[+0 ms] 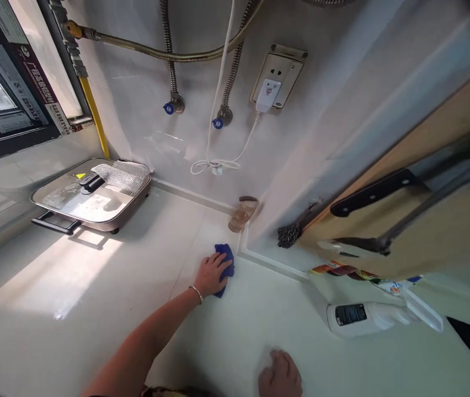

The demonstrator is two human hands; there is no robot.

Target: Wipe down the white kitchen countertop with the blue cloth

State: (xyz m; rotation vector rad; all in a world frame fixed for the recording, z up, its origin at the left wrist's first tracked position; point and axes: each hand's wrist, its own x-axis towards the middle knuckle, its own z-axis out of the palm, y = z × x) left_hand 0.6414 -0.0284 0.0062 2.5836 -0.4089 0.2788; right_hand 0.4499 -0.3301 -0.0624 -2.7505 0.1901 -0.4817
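Note:
My left hand (212, 274), with a bracelet at its wrist, presses a dark blue cloth (225, 256) onto the white countertop (152, 309). Its fingers curl over the cloth's left side, and part of the cloth is hidden under the palm. Close to the bottom edge, my right hand (279, 376) is slightly blurred, its fingers curled in with nothing visible in them. Just beyond the cloth, a brownish translucent container (243, 214) stands in the counter's corner.
An electric pan with a glass lid (90, 193) sits at the back left. A white spray bottle (359, 318) stands on the right. Knives, including a black-handled one (371, 196), and a steel scrubber (288, 236) hang at right. A plugged-in cord (251, 135) dangles along the back wall.

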